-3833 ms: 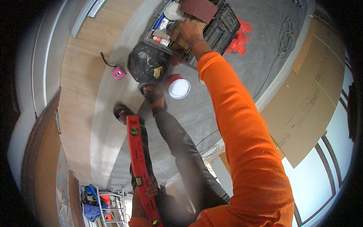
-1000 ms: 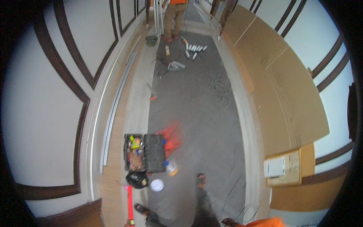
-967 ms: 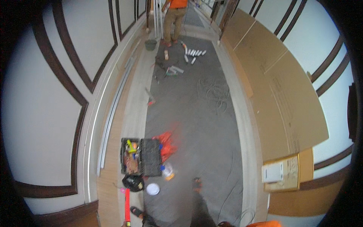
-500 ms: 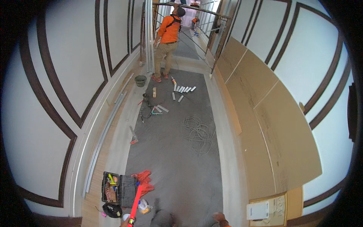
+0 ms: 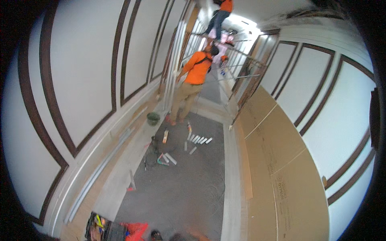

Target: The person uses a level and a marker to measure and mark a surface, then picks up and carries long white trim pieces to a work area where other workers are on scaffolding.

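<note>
At the bottom edge, a blurred reddish-brown shape (image 5: 197, 234) looks like part of my right hand or sleeve; its fingers are smeared and anything in them is hidden. My left hand is out of the picture. Nearest on the left lies an open black toolbox (image 5: 96, 229) with yellow and orange items inside. Beside it is a crumpled red plastic bag (image 5: 136, 231). Dark shapes (image 5: 156, 235) at the lower edge are too cut off to name.
A person in an orange top (image 5: 197, 68) stands by scaffolding (image 5: 245, 60), with another person (image 5: 221, 18) up on it. Metal pieces (image 5: 201, 139) and a bucket (image 5: 152, 118) lie ahead. Cardboard (image 5: 261, 140) leans along the right wall; long metal profiles (image 5: 100, 168) run left.
My view has tilted up and turned, so everything sits lower. My left hand and the red spirit level it held have left the picture. The toolbox is now partly cut off.
</note>
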A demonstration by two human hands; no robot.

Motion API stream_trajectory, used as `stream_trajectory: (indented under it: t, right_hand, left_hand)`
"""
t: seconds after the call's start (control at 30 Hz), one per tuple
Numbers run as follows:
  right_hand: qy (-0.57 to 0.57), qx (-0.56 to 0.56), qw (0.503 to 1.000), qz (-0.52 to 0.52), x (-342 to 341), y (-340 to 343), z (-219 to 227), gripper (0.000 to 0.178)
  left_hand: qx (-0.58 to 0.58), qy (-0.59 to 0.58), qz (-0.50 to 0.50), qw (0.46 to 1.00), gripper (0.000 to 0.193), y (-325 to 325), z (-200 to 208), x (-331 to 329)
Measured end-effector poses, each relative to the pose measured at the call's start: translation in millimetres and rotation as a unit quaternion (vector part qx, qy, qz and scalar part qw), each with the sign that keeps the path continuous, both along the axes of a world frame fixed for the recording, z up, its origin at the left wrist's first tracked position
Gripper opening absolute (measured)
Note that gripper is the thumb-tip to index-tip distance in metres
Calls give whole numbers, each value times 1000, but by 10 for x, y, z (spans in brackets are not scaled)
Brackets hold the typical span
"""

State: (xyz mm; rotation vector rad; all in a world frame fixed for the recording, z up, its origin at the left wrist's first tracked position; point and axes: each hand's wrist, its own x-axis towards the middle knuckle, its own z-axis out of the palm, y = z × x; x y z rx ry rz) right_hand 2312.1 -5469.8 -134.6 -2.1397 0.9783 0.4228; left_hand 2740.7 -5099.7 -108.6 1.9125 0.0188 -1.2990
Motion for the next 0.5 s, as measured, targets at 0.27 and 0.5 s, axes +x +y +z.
stream_trajectory:
  t: [0.27,0.5]
  right_hand:
    - [32,139,987,-73,1779,-1732,91,40]
    - [57,-56,839,538,4464,-3578,-1831,33]
  left_hand:
    - [62,-13,148,987,70,300,-667,-679]
    - [25,168,546,820,54,-711,-10,-1993]
